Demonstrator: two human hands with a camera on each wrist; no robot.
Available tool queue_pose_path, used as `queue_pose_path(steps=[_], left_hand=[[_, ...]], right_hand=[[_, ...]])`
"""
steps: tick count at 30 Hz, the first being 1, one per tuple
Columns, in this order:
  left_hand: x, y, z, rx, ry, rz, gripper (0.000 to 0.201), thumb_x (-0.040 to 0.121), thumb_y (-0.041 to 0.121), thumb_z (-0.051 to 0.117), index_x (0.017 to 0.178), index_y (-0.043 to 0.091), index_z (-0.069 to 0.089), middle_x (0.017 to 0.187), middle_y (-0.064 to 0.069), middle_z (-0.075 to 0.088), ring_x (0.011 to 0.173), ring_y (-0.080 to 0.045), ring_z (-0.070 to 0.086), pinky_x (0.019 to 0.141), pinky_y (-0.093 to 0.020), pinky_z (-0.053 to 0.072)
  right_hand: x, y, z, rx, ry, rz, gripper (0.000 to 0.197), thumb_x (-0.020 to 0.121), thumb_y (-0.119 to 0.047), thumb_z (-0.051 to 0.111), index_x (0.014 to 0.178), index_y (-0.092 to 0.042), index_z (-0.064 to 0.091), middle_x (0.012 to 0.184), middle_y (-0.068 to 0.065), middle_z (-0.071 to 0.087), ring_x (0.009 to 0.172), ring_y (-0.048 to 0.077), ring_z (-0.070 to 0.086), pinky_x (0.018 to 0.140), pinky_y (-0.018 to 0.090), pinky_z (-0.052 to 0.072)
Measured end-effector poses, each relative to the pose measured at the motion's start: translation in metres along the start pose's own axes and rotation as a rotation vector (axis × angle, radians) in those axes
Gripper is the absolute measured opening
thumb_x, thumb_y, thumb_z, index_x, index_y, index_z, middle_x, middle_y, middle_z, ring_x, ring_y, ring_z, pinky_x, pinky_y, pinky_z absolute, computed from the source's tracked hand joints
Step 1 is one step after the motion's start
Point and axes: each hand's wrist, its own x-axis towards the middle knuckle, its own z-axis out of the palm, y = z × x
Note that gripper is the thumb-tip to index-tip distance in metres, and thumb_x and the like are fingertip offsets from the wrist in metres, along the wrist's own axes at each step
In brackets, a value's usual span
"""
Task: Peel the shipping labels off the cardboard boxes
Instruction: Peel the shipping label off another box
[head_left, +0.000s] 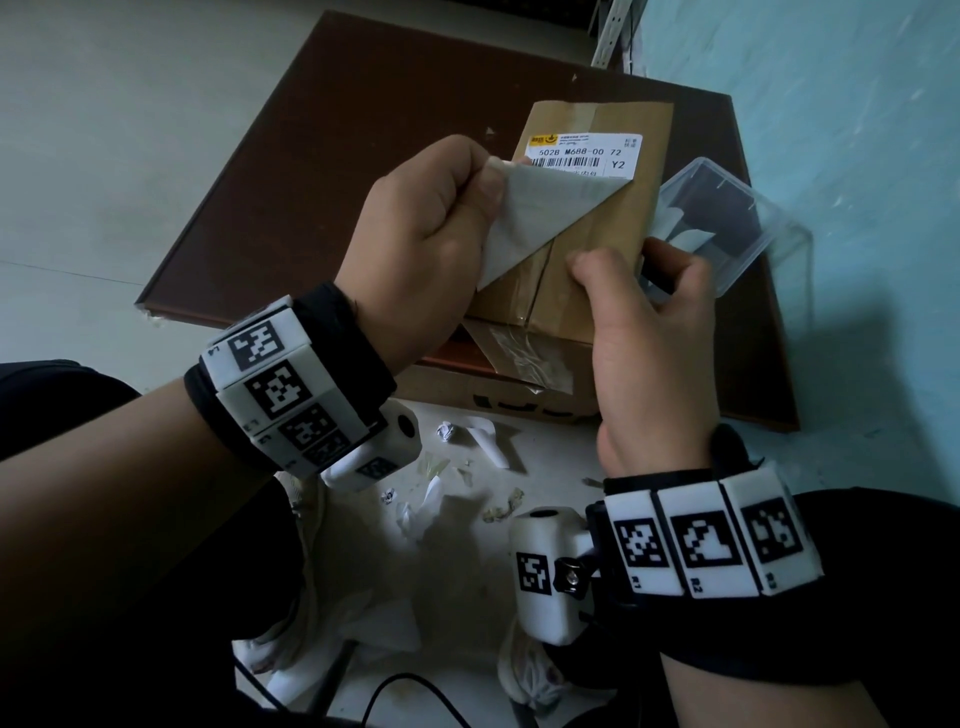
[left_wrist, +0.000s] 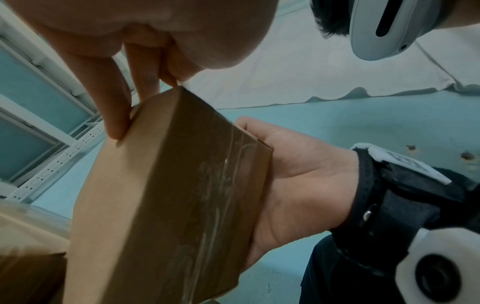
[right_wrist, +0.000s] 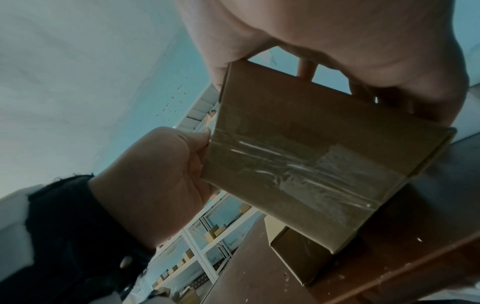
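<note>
At the head view's centre a cardboard box is gripped by the right hand while its half-peeled shipping label, hidden from both wrist views, is pinched by the left hand.

Brown board (floor-level) bears plastic container, cardboard box.

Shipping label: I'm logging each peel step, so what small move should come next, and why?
Probably keep pulling the shipping label toward its printed top edge: the left hand pinches the lifted lower part, the top strip remains stuck, and the right hand grips the cardboard box.
</note>
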Motion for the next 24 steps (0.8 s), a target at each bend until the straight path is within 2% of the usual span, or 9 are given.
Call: queue_pose_path(steps=[3,6,8,11,16,18,21,24], left_hand=[[0.0000,-0.0007,0.0001,-0.007,0.000,-0.008,0.027,0.106,0.024,0.044,0.088,0.009,0.056,0.081,-0.008,0.053,0.078,-0.037,0.053,0.063,-0.054,0.052],[0.0004,-0.0011,0.0004,-0.012,0.005,-0.011,0.027,0.105,0.025,0.043,0.087,0.009,0.055,0.081,-0.010,0.052,0.077,-0.038,0.053,0.063,-0.055,0.052],[0.0007,-0.0011,0.0008,-0.022,0.005,-0.013,0.028,0.105,0.026,0.043,0.087,0.009,0.056,0.081,-0.014,0.053,0.078,-0.039,0.053,0.063,-0.056,0.052],[0.0014,-0.0023,0.0008,-0.028,0.005,-0.013,0.028,0.105,0.026,0.043,0.086,0.009,0.055,0.080,-0.011,0.051,0.076,-0.039,0.052,0.061,-0.055,0.051],[0.0036,-0.0057,-0.0009,-0.036,-0.015,0.011,0.030,0.106,0.026,0.043,0.088,0.005,0.056,0.084,-0.022,0.053,0.077,-0.042,0.053,0.061,-0.057,0.052],[0.0037,-0.0056,-0.0011,-0.033,-0.010,0.011,0.032,0.106,0.026,0.044,0.089,0.003,0.056,0.085,-0.023,0.054,0.077,-0.043,0.053,0.061,-0.056,0.053],[0.0017,-0.0040,-0.0007,-0.005,0.008,0.024,0.031,0.106,0.023,0.043,0.088,0.002,0.057,0.079,-0.015,0.053,0.073,-0.035,0.053,0.059,-0.051,0.050],[0.0002,-0.0026,-0.0001,0.013,0.023,0.040,0.028,0.107,0.021,0.043,0.087,0.005,0.056,0.075,-0.006,0.049,0.068,-0.029,0.048,0.056,-0.047,0.045]], right_hand=[[-0.0004,-0.0002,-0.0002,-0.010,-0.006,0.004,0.047,0.094,-0.023,0.078,0.133,-0.025,0.052,0.111,-0.004,0.070,0.092,0.010,0.075,0.072,0.020,0.061],[-0.0008,-0.0005,-0.0005,-0.008,-0.007,0.009,0.048,0.094,-0.023,0.078,0.134,-0.025,0.052,0.112,-0.004,0.070,0.094,0.011,0.075,0.072,0.021,0.061],[-0.0007,-0.0005,-0.0001,-0.009,-0.004,0.011,0.048,0.094,-0.023,0.078,0.134,-0.025,0.052,0.113,-0.003,0.070,0.096,0.012,0.075,0.073,0.022,0.063],[0.0002,0.0001,-0.0002,-0.006,-0.006,0.018,0.047,0.094,-0.022,0.078,0.133,-0.025,0.052,0.112,-0.002,0.071,0.096,0.014,0.076,0.076,0.028,0.066],[0.0015,0.0021,-0.0007,-0.017,-0.003,0.019,0.045,0.094,-0.023,0.078,0.130,-0.027,0.052,0.116,0.003,0.073,0.100,0.020,0.077,0.082,0.038,0.068],[0.0016,0.0024,-0.0007,-0.010,-0.006,0.020,0.044,0.093,-0.022,0.079,0.129,-0.026,0.052,0.115,0.003,0.073,0.100,0.022,0.077,0.081,0.037,0.068],[0.0015,0.0019,-0.0011,-0.015,-0.010,0.011,0.043,0.093,-0.021,0.079,0.127,-0.026,0.053,0.110,0.001,0.074,0.097,0.022,0.078,0.078,0.036,0.068],[0.0016,0.0014,-0.0019,-0.034,-0.008,0.001,0.045,0.093,-0.023,0.079,0.130,-0.026,0.054,0.113,0.001,0.073,0.096,0.018,0.077,0.075,0.031,0.066]])
